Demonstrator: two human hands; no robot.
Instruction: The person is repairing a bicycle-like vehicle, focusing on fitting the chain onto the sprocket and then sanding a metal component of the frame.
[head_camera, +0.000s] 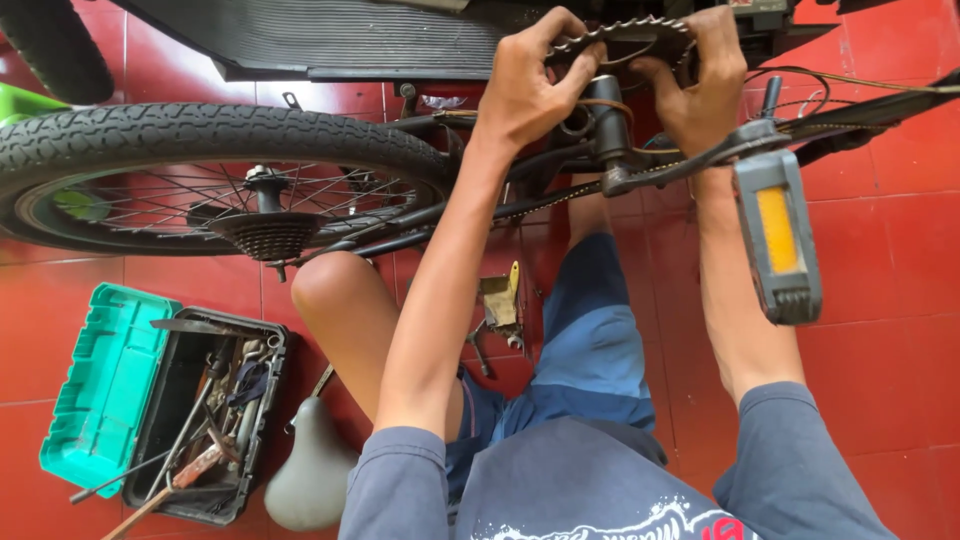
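Head view looks down on an upturned bicycle over a red tiled floor (900, 300). Both the left hand (525, 90) and the right hand (700, 85) are clamped on the toothed metal chainring (620, 35) at the top edge, fingers curled over its teeth. Beside the right forearm hangs a grey pedal with an orange reflector (778, 235). Near the floor's lower left corner sits an open black toolbox with a green lid (110, 385) (wrenches and rods jumbled inside), just beside a grey bicycle saddle (310, 475). The spoked rear wheel (210, 170) lies left.

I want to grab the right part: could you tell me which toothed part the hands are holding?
The chainring, gripped by both the left hand and right hand; the rear cogs sit untouched on the wheel.
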